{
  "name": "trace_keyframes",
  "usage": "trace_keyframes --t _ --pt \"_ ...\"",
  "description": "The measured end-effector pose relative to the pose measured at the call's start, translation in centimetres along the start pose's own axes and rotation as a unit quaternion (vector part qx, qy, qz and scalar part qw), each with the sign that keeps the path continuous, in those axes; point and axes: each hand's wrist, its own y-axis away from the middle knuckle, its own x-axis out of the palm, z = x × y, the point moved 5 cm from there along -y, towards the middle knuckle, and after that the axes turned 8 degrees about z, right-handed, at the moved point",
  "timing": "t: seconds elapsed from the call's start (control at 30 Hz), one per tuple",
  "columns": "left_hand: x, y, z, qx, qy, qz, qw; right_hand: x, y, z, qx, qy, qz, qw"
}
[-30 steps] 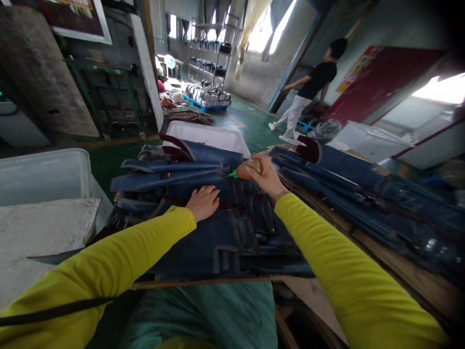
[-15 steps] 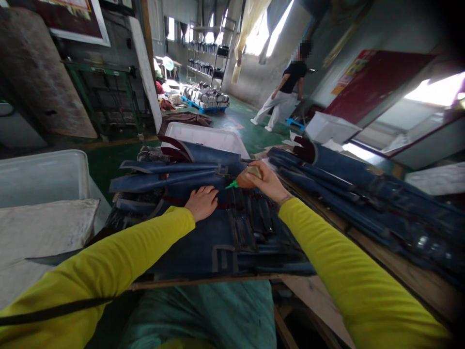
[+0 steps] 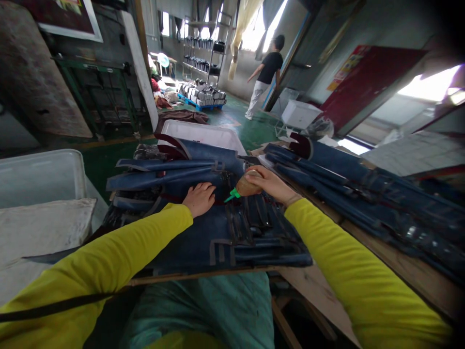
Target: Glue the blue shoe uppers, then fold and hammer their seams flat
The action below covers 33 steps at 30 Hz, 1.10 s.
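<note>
Rests the left hand (image 3: 199, 199) palm-down on the blue material (image 3: 185, 242), with fingers slightly spread — probably to keep the layers from shifting. Grips the amber bottle (image 3: 249, 184) in the right hand (image 3: 271, 184), with fingers closed about its body, over the blue material. Points the green nozzle (image 3: 232, 195) down and leftward — seemingly to bring its tip near the dark red strip (image 3: 219, 202). Cannot tell of any contact there.

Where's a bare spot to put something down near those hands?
Smooth blue material lies bare between the left hand and the wooden front edge. Farther off, green floor shows between the white bin and the person. Near the right hand it's crowded: a held bottle and dark strips.
</note>
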Motion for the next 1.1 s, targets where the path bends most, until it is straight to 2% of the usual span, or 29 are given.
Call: trace_keyframes --t 0.2,0.3,0.5,0.57,0.63,0.77,0.87,0.93,1.0,1.1 --pt "0.1 0.0 0.0 0.001 -0.004 0.0 1.0 0.4 1.6 0.8 -0.017 0.016 -0.001 1.0" --pt "0.0 0.0 0.0 -0.002 -0.006 0.003 1.0 0.7 2.5 0.8 0.002 0.001 0.018 1.0" --pt "0.0 0.0 -0.2 0.0 -0.016 0.002 1.0 1.3 5.6 1.1 0.046 -0.103 0.071 0.991" --pt "0.1 0.0 -0.2 0.004 -0.023 0.004 1.0 1.2 7.2 0.7 0.058 -0.148 0.085 0.984" --pt "0.2 -0.2 -0.1 0.002 -0.028 0.01 1.0 0.6 8.8 -0.2 0.074 -0.216 0.074 0.971" --pt "0.6 -0.7 0.2 0.001 -0.037 0.026 0.999 -2.4 13.1 -4.6 0.117 -0.382 -0.03 0.916" --pt "0.8 -0.9 0.4 0.006 -0.045 0.034 0.998 -5.5 17.5 -9.4 0.125 -0.444 -0.162 0.873" --pt "1.0 -1.0 0.6 0.004 -0.049 0.037 0.998 -7.8 21.1 -12.8 0.131 -0.439 -0.261 0.85" --pt "1.2 -1.2 0.9 0.002 -0.051 0.038 0.998 -9.8 24.9 -15.9 0.142 -0.409 -0.328 0.84" --pt "1.5 -1.4 1.3 0.007 -0.049 0.034 0.998 -12.9 30.4 -19.1 0.113 -0.36 -0.434 0.818"
